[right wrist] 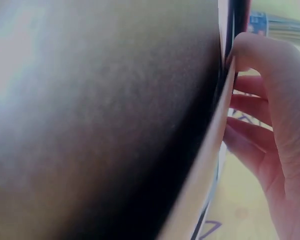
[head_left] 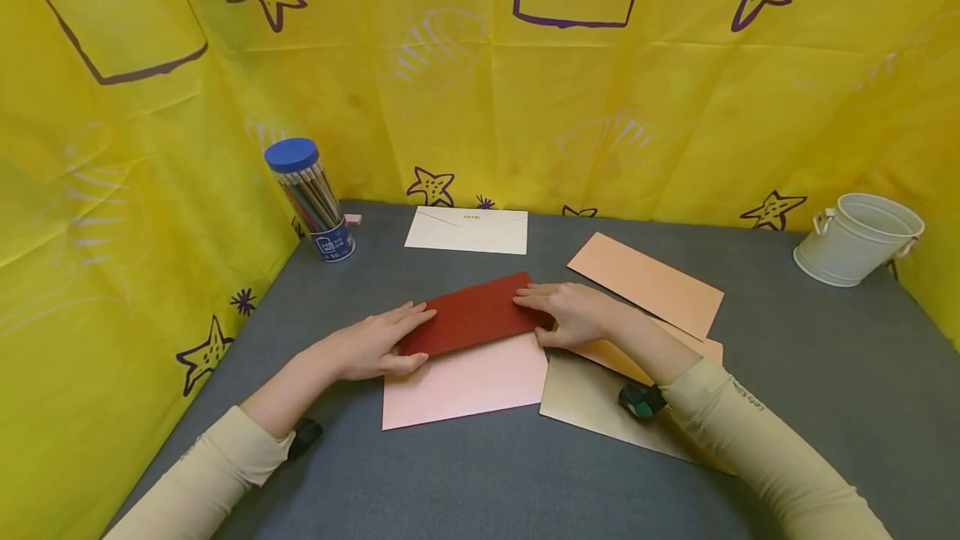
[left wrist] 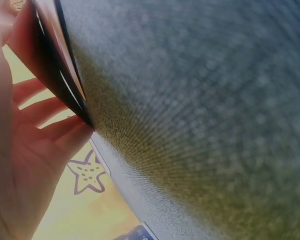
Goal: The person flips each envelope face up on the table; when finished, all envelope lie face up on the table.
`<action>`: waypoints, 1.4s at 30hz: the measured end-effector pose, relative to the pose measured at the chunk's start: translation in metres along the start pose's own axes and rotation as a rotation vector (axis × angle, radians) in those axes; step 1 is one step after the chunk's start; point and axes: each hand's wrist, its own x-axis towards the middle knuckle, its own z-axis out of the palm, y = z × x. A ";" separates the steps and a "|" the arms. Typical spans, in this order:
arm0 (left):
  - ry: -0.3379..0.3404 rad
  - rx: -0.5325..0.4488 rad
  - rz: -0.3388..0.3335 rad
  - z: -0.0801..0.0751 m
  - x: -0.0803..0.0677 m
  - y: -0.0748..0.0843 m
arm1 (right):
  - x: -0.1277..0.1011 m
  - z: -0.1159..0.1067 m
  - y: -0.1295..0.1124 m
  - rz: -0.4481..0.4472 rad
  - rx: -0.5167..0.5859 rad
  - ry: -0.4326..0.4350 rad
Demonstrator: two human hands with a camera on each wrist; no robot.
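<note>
A plain red envelope (head_left: 476, 315) lies slantwise over the far part of a pink envelope (head_left: 465, 386). My left hand (head_left: 378, 344) holds its left end, fingers along the far side and thumb at the near edge. At the right end, my right hand (head_left: 573, 311) grips it the same way. In the left wrist view the red envelope (left wrist: 25, 40) stands slightly off the layers below, between thumb and fingers. The right wrist view shows the right thumb bent against the near edge. Under the right forearm lie an orange envelope (head_left: 609, 357) and a gold envelope (head_left: 588, 398).
A peach envelope (head_left: 648, 286) lies behind the orange one. A white envelope (head_left: 467, 232) rests at the back. Back left stand a blue-lidded tub of pencils (head_left: 311, 198) and a small eraser (head_left: 353, 219). A white bucket (head_left: 855, 240) stands back right, before the yellow curtain (head_left: 450, 107).
</note>
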 end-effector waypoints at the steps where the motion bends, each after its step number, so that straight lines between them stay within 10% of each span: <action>1: -0.001 0.000 0.002 0.000 0.000 0.000 | 0.000 0.000 0.000 -0.004 -0.006 0.001; 14: 0.043 -0.038 0.060 -0.005 -0.006 -0.004 | 0.000 -0.004 -0.002 -0.060 -0.011 0.182; 26: 0.299 -0.008 0.237 -0.011 -0.010 -0.012 | 0.006 -0.010 -0.005 0.051 0.113 0.268; 42: 0.506 -0.264 0.179 -0.019 0.001 -0.028 | 0.019 -0.011 0.006 0.236 0.567 0.397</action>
